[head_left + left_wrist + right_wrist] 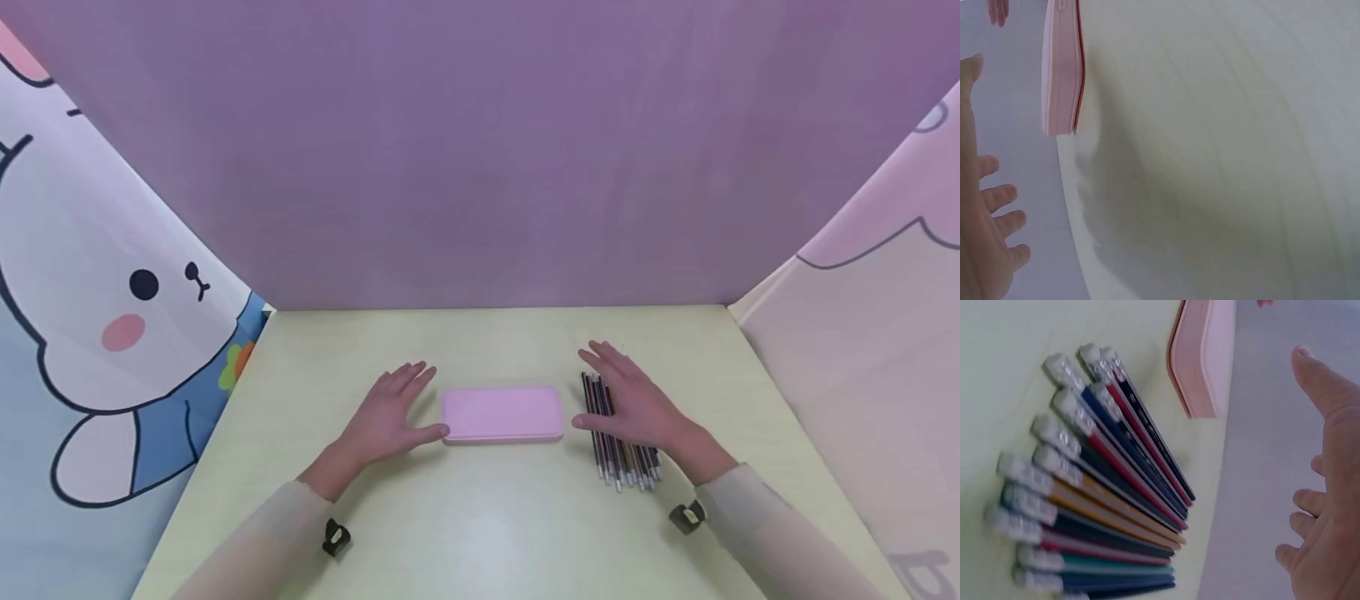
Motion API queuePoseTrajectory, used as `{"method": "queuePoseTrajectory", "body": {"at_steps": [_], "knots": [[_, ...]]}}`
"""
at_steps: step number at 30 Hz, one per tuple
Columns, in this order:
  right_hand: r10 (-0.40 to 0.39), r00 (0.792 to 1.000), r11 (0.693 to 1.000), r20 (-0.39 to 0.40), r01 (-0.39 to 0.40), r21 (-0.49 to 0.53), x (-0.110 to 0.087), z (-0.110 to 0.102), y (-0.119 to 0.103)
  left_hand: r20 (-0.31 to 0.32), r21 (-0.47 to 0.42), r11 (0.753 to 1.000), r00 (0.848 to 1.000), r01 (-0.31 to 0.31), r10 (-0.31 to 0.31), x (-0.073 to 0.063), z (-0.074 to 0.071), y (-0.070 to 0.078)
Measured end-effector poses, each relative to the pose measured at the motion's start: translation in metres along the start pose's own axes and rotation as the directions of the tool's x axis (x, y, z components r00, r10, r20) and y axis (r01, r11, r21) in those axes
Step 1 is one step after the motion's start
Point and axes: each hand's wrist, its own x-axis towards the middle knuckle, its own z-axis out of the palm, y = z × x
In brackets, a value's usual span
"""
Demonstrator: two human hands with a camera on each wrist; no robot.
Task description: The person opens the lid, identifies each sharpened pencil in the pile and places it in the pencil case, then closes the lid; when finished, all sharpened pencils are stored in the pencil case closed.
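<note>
A closed pink pencil case (502, 413) lies flat in the middle of the table. To its left my left hand (390, 417) hovers with fingers spread, the thumb tip right at the case's left end in the head view. On the other side, several pencils (1110, 475) with white eraser ends lie side by side in a fanned bundle, in dark blue, red, yellow and green. My right hand (633, 404) is held over them, fingers extended and thumb pointing toward the case, hiding part of the bundle. Neither hand holds anything.
The pale table (510, 525) ends at a purple panel (495, 167) at the back. Printed side panels stand left and right, the left one with a cartoon animal (150, 350). A small dark wrist device (337, 537) sits by the left sleeve, another (687, 517) by the right.
</note>
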Motion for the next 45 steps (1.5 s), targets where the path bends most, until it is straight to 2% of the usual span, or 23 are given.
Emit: {"method": "queuePoseTrajectory", "body": {"at_steps": [7, 13, 20, 23, 26, 34, 37, 45], "knots": [[0.014, 0.999, 0.994, 0.039, -0.018, 0.105, 0.01, 0.015, -0.007, 0.068, -0.165, 0.986, 0.998, 0.021, -0.009, 0.007, 0.012, 0.0], [-0.009, 0.998, 0.994, 0.069, 0.001, 0.106, 0.019, 0.027, -0.02, 0.136, -0.304, 0.951, 0.991, 0.059, -0.018, 0.01, 0.026, -0.006], [-0.065, 0.992, 0.991, 0.108, 0.051, 0.123, 0.03, 0.04, -0.04, 0.169, -0.382, 0.914, 0.983, 0.139, -0.079, 0.009, 0.035, -0.01], [-0.094, 0.988, 0.985, 0.125, 0.074, 0.154, 0.031, 0.043, -0.049, 0.177, -0.391, 0.907, 0.98, 0.159, -0.095, 0.009, 0.037, -0.012], [-0.113, 0.984, 0.98, 0.141, 0.087, 0.178, 0.032, 0.045, -0.056, 0.18, -0.381, 0.911, 0.979, 0.16, -0.096, 0.008, 0.039, -0.013], [-0.13, 0.977, 0.983, 0.168, 0.105, 0.15, 0.035, 0.047, -0.066, 0.173, -0.29, 0.952, 0.984, 0.093, -0.043, 0.01, 0.042, -0.012], [-0.133, 0.975, 0.983, 0.177, 0.107, 0.149, 0.035, 0.046, -0.067, 0.159, -0.268, 0.96, 0.986, 0.082, -0.04, 0.012, 0.04, -0.009], [-0.148, 0.965, 0.982, 0.218, 0.117, 0.147, 0.035, 0.048, -0.065, 0.162, -0.275, 0.953, 0.983, 0.126, -0.083, 0.014, 0.039, 0.001]]}}
